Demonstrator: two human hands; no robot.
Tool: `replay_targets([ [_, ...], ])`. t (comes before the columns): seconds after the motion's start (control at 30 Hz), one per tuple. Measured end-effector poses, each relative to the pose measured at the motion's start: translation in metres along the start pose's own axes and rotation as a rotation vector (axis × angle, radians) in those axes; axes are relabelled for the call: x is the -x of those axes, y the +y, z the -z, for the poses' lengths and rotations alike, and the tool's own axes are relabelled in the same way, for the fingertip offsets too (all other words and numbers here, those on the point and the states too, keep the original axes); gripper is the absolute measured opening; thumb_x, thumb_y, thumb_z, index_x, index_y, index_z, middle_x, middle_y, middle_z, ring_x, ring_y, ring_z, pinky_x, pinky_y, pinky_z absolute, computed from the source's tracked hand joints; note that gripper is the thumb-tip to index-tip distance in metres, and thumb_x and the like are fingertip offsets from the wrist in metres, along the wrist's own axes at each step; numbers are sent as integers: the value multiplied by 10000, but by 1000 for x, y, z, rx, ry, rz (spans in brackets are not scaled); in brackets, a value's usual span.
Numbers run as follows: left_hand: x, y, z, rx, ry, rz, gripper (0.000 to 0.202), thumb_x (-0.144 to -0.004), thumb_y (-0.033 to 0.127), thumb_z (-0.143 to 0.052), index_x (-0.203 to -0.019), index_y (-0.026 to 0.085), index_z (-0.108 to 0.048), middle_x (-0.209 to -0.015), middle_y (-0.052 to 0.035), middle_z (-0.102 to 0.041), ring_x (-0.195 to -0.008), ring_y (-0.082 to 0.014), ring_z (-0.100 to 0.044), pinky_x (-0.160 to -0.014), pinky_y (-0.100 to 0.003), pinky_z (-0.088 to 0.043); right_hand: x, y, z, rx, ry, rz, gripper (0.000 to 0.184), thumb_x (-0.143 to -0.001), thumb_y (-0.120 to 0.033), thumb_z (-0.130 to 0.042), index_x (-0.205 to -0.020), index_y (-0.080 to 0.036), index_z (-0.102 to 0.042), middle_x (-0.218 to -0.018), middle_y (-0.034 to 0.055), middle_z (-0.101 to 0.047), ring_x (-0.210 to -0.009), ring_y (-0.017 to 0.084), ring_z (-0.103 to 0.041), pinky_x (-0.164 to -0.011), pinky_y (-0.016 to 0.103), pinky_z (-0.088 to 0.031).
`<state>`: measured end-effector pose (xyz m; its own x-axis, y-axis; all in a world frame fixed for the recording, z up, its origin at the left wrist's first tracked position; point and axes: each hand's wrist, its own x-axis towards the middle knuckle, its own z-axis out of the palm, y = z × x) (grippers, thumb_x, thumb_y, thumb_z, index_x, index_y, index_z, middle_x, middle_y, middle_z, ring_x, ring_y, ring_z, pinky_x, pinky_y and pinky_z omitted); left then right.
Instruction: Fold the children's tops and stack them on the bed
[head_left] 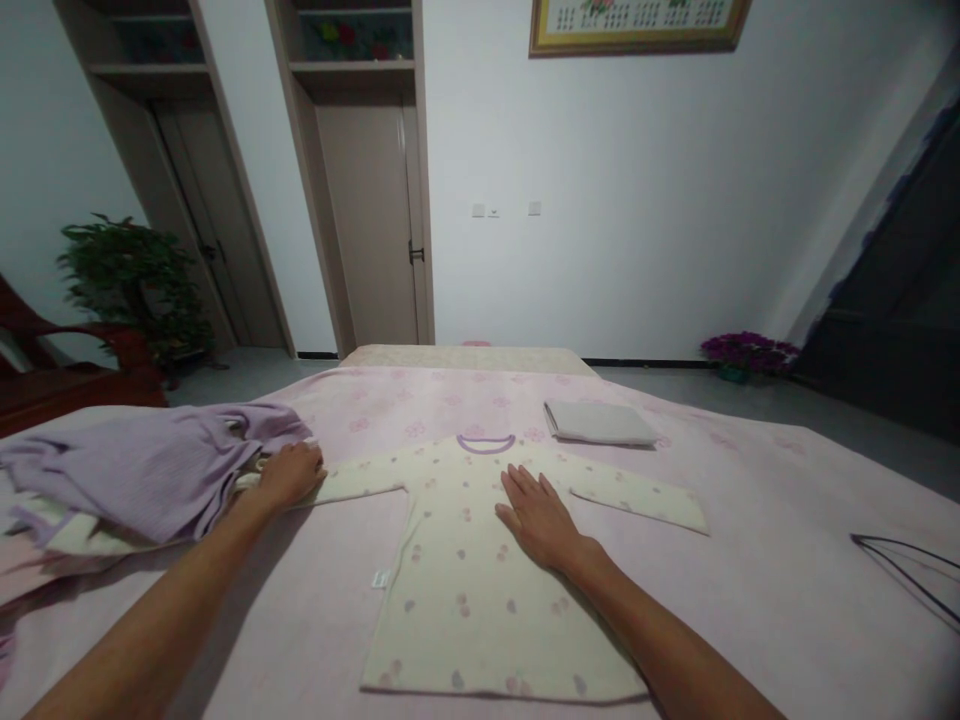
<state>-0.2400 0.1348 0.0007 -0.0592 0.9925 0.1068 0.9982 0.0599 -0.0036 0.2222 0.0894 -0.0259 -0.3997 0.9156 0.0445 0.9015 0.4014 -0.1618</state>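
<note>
A cream long-sleeved shirt (465, 560) with small printed motifs and a purple neckline lies spread flat, its hem toward me and both sleeves stretched outward. My right hand (536, 510) rests palm down on the chest of the shirt, fingers extended. At the cuff of the left-hand sleeve is my left hand (291, 474), its fingers curled down around the sleeve end. The fingertips are partly hidden. Right beside that hand lies a heap of crumpled clothes (142, 470), with a purple garment on top.
A folded grey cloth (600, 424) lies beyond the right sleeve on the pink flowered sheet (765, 560). Thin black cords or wires (900, 560) are at the right edge. A wooden chair (90, 350) stands at left, and purple flowers (750, 350) sit on the floor.
</note>
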Motion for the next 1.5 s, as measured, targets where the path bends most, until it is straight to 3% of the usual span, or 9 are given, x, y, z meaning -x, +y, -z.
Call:
replay_targets([
  [0.23, 8, 17, 25, 54, 78, 53, 223, -875, 321, -501, -990, 173, -622, -941, -74, -697, -872, -243, -650, -750, -298, -450, 4, 0, 3, -58, 44, -19, 610, -1002, -456, -315, -1520, -145, -395, -1621, 110, -273, -1508, 273, -178, -1221, 446, -66],
  [0.4, 26, 85, 51, 592, 147, 32, 290, -818, 370, -539, -1018, 179, -624, -922, -44, -701, -835, -214, -650, -720, -276, -464, 2, -27, 14, -481, 166, -74, 423, -929, -295, -435, -1289, -186, -630, -1390, 127, -586, -1317, 256, -483, -1142, 411, -314],
  [0.5, 53, 145, 53, 1089, -13, -8, 396, -785, 457, -590, -1043, 159, -626, -882, -40, -701, -758, -203, -650, -647, -277, -482, -3, -64, 24, -1103, 43, -173, 422, -909, -383, -497, -1287, -220, -591, -1244, 112, -663, -1069, 241, -637, -859, 379, -525],
  [0.67, 92, 201, 39, 1535, -424, -106, 641, -698, 435, -731, -1249, 150, -570, -1089, -112, -700, -896, -220, -678, -749, -310, -525, -12, -116, 23, -1721, -125, -182, 460, -812, -512, -639, -1161, -217, -582, -977, 58, -699, -735, 160, -657, -539, 230, -480],
  [0.8, 109, 178, 37, 1355, -395, -114, 598, -724, 482, -699, -1216, 166, -573, -1092, -121, -688, -890, -224, -683, -715, -303, -515, -21, -120, 7, -1640, 45, -386, 366, -631, -254, -714, -963, -169, -586, -715, 12, -646, -536, 119, -562, -404, 182, -374],
  [0.9, 125, 144, 42, 904, -260, -130, 360, -815, 500, -572, -984, 188, -632, -857, -58, -698, -728, -198, -649, -614, -271, -433, -28, -111, 4, -1607, 135, -399, 379, -591, -171, -641, -964, -170, -575, -733, 11, -652, -537, 105, -545, -394, 165, -355],
  [1.03, 154, 125, 46, 456, -299, -134, 262, -819, 481, -572, -800, 232, -650, -759, -33, -705, -692, -200, -619, -597, -269, -313, -36, -102, 14, -1566, 226, -362, 375, -620, -182, -601, -995, -174, -586, -826, 40, -690, -596, 115, -576, -413, 154, -365],
  [1.33, 174, 141, 27, 439, -287, -107, 94, -765, 334, -556, -763, 244, -586, -761, 0, -693, -696, -191, -593, -599, -269, -265, -40, -77, 48, -1529, 274, -305, 276, -731, -306, -576, -979, -185, -598, -809, 20, -676, -593, 115, -570, -436, 170, -352],
  [1.5, 169, 148, 40, 541, -258, -139, 96, -798, 310, -513, -779, 226, -552, -722, 10, -662, -662, -163, -574, -587, -247, -277, -36, -52, 66, -1540, 329, -277, 288, -746, -402, -618, -945, -196, -597, -770, 4, -646, -621, 118, -577, -458, 173, -363],
])
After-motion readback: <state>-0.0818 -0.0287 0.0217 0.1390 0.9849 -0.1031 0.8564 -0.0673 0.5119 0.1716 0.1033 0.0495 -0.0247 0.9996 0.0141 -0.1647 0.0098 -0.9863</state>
